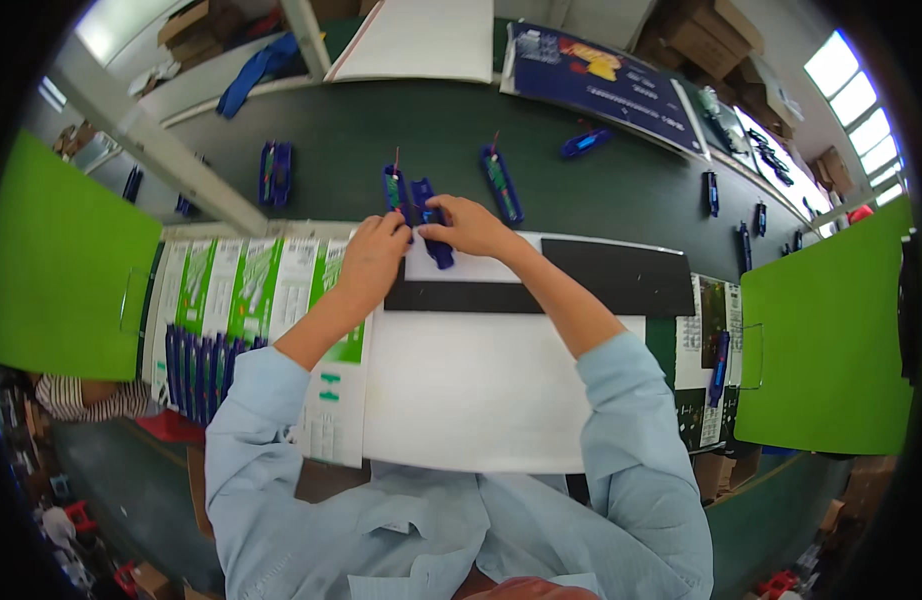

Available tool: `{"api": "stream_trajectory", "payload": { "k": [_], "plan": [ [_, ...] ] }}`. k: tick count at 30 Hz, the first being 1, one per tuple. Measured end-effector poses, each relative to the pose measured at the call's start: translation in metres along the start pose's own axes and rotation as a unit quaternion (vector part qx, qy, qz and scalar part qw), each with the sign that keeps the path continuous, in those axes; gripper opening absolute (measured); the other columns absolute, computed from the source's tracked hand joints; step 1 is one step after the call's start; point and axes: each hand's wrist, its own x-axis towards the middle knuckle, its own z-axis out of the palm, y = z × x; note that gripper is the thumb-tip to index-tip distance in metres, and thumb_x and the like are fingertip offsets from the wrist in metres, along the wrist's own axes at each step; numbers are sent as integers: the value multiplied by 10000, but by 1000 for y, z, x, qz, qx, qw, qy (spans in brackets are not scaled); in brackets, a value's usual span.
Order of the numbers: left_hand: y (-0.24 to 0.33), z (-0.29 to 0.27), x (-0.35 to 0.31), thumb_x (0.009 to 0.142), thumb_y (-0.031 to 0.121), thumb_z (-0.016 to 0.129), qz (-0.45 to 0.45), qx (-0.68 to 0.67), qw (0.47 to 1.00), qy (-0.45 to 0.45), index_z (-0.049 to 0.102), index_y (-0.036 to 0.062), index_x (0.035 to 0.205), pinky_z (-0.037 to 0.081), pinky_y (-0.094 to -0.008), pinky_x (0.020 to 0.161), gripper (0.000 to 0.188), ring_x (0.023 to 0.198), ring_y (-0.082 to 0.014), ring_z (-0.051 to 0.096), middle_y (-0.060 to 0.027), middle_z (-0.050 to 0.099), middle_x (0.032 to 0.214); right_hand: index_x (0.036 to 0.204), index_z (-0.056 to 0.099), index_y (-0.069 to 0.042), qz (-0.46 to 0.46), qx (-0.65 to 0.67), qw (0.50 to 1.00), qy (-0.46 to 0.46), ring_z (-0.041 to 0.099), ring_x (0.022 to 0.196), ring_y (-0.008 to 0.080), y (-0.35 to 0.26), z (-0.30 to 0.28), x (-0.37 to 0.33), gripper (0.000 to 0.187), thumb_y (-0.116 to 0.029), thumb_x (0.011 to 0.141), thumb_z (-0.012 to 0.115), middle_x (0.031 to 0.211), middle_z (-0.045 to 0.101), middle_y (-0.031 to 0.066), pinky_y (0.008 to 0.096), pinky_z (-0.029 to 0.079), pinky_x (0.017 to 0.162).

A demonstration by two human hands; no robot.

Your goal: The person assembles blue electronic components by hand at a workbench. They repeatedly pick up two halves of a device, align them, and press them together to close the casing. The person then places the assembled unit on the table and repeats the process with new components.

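My left hand [374, 258] has its fingers closed on the lower end of a blue plastic housing with a green circuit board [393, 188] inside; a thin red wire sticks up from its far end. Right beside it, my right hand [471, 230] grips a long blue plastic shell [438, 252], tilted slightly, with thumb and fingers around its upper part. The two pieces are close together at the far edge of the work mat; whether they touch is hidden by my fingers. Another blue housing with a circuit board [500, 182] lies just to the right.
A dark green bench surface [351, 125] runs behind, carrying blue shells [275, 174] and a blue device [585, 143]. White sheet [471, 390] and black strip [616, 277] lie before me. Several blue housings [196, 375] line up at left. Green panels [66, 250] flank both sides.
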Motion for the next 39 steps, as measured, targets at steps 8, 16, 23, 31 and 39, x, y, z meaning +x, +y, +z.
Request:
{"api": "stream_trajectory", "payload": {
  "k": [8,16,23,31,39],
  "plan": [
    [57,84,90,842,247,849,-20,-68,997,7,708,99,1162,557,-432,882,380,1077,-282,663,-64,660,1228,1470,580,-104,154,-231,892,358,665,1195,458,140,-129,27,638,-343,929,818,1492,518,224,543,581,964],
    [87,114,111,886,54,709,44,-100,994,14,667,26,1067,550,-428,870,188,1027,-304,635,-105,604,1081,1215,702,9,-2,-210,934,289,662,1231,406,179,-137,-20,349,-137,911,793,1390,624,195,485,549,1033],
    [149,-25,-66,850,50,704,91,-197,973,-84,712,31,1067,558,-414,902,218,1043,-310,678,-121,674,1201,1200,712,-48,-75,-95,987,106,661,1218,365,-16,-11,-253,365,-56,853,821,1343,632,172,433,572,1009],
    [176,-62,-165,854,150,828,-15,-248,959,-140,717,64,1179,532,-471,958,354,1095,-314,681,-125,689,1298,1404,631,-75,89,-64,961,254,622,1302,361,39,-74,-298,519,-168,932,826,1421,624,182,440,513,1091],
    [93,9,-134,961,207,764,-151,-39,988,2,659,150,1464,326,-563,1201,517,1439,-447,450,-189,479,1609,1292,692,84,370,-274,826,324,704,1090,490,244,-204,-374,782,-553,870,854,1177,715,343,534,556,980]
  ]
}}
